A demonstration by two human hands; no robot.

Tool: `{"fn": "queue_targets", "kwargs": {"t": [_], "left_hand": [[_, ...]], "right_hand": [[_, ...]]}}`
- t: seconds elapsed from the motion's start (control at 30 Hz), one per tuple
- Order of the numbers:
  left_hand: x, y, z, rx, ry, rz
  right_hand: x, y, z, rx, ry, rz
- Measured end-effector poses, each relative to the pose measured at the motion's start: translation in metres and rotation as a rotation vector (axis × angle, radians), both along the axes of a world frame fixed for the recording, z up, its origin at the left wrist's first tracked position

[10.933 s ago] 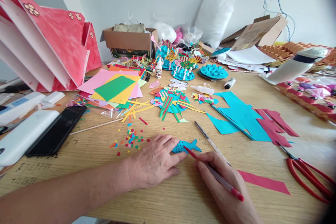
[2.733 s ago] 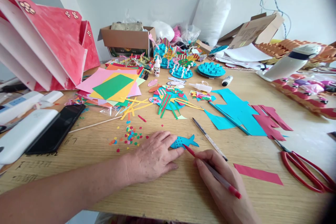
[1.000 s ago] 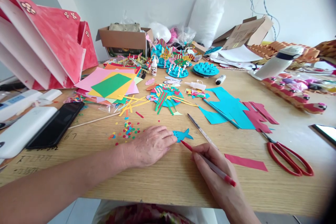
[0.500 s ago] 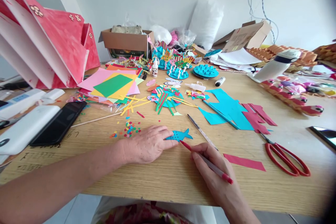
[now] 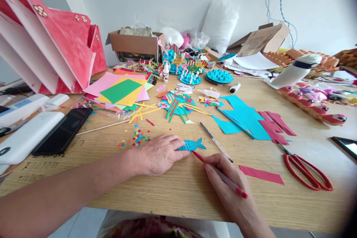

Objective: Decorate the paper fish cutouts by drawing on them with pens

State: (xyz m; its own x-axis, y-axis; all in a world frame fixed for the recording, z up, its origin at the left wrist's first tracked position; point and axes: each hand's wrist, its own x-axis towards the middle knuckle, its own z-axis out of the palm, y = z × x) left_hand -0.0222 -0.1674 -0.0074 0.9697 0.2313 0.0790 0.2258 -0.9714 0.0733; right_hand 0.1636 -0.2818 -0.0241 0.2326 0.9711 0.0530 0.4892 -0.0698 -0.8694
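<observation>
A blue paper fish with dark dots on its body lies flat on the table. My left hand pins it down, fingers closed together over its head end, which is hidden. My right hand grips a red pen, its tip at the fish's lower edge near the tail. Just beyond, a black-tipped pen lies on the wood. Left of the fish are scattered coloured paper dots. A red paper strip rests right of my right hand.
Red-handled scissors lie at the right, near blue paper sheets. Behind are a decorated blue disc, glue bottles and stacked coloured paper. A phone and white power bank sit at left.
</observation>
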Motion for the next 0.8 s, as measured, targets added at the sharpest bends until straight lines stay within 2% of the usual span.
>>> {"fn": "queue_targets", "kwargs": {"t": [0.13,0.27,0.8], "left_hand": [[-0.0002,-0.0005,-0.0013,0.005,0.000,0.009],[-0.0001,-0.0013,-0.0010,0.012,0.001,0.012],[0.0003,-0.0005,-0.0022,0.016,0.000,0.004]], "right_hand": [[-0.0027,0.0003,-0.0003,0.026,0.021,-0.063],[-0.0026,0.0004,0.0000,0.006,0.003,-0.028],[-0.0047,0.0003,0.0010,0.011,0.015,-0.056]]}}
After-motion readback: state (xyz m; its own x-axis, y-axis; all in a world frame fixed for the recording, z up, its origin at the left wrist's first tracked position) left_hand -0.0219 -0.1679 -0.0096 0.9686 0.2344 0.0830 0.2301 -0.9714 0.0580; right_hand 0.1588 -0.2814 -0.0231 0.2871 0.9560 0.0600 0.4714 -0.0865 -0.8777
